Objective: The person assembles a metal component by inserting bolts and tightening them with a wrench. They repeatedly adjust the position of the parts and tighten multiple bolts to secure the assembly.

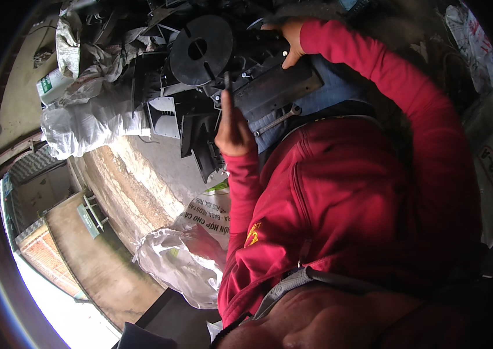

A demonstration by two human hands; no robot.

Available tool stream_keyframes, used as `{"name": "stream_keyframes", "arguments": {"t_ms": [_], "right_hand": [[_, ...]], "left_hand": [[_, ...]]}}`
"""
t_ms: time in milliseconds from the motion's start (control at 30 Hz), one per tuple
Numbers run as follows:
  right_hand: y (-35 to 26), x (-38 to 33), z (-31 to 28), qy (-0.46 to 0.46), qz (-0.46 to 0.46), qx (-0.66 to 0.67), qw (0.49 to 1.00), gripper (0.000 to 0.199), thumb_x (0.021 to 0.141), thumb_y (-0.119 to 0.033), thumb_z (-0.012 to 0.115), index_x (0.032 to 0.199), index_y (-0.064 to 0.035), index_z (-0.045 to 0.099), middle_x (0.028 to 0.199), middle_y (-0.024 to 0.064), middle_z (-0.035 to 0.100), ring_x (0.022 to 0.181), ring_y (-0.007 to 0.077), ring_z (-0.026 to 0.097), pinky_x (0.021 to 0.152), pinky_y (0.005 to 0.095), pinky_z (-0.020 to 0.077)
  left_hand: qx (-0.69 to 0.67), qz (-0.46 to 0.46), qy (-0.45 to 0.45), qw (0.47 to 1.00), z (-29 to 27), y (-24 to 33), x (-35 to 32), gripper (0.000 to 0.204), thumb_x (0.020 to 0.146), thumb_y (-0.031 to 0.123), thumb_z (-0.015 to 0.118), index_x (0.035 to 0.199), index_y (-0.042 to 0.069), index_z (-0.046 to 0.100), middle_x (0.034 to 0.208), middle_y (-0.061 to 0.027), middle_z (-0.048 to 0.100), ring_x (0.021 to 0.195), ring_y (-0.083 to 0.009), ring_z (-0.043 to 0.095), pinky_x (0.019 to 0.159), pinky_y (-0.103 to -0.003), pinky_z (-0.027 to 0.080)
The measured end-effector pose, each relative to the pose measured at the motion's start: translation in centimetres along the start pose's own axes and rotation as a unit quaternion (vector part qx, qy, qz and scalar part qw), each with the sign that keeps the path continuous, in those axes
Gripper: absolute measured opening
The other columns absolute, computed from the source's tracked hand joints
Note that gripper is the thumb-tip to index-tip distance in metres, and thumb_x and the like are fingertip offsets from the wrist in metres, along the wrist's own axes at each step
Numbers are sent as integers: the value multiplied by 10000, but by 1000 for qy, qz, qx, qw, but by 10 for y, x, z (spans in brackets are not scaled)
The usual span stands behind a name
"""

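Note:
A black machine part (pixel 278 87) with bolts along its edge lies across my lap. At its far left sits a round black disc (pixel 201 49) with a centre hole and a narrow slot. My right hand (pixel 290 39) grips the far right end, thumb on the near side and fingers over the top. Beside the disc's near edge, my left hand (pixel 235 129) points upward with a finger stretched out and the others curled. A small dark piece (pixel 227 80) shows at its fingertip, too blurred to name. On my thigh, below the part, rests an open-end wrench (pixel 278 120).
Several black metal pieces (pixel 200 136) lie left of the part. White plastic sacks (pixel 92 125) and a white container (pixel 54 87) stand farther left. A printed sack (pixel 205 215) and a crumpled clear bag (pixel 182 264) lie by my left arm. More sacks (pixel 490 157) are at the right.

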State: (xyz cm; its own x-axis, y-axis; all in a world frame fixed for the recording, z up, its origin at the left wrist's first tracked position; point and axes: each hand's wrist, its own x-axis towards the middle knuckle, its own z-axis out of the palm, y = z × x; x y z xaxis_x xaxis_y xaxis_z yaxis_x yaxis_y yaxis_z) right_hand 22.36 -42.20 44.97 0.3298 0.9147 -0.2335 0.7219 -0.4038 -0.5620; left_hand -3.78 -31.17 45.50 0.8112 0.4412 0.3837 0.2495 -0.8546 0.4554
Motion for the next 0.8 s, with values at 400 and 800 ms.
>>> {"name": "stream_keyframes", "arguments": {"t_ms": [400,800], "right_hand": [[-2,2,2,70,-15,-76,994,1034,506,-402,824,1353,-100,314,1146,164,574,1076,310,539,909,347,428],[7,6,10,64,-35,-25,997,946,507,-348,831,1293,-85,374,1109,141,593,1052,296,553,883,349,439]], "left_hand": [[22,13,-7,1000,4,-12,1,466,854,58,539,1298,186,482,507,-119,450,379,-187,393,405,-322,368],[-80,53,106,990,2,-3,2,457,848,37,538,1288,150,490,559,-146,483,390,-196,392,403,-285,369]]}}
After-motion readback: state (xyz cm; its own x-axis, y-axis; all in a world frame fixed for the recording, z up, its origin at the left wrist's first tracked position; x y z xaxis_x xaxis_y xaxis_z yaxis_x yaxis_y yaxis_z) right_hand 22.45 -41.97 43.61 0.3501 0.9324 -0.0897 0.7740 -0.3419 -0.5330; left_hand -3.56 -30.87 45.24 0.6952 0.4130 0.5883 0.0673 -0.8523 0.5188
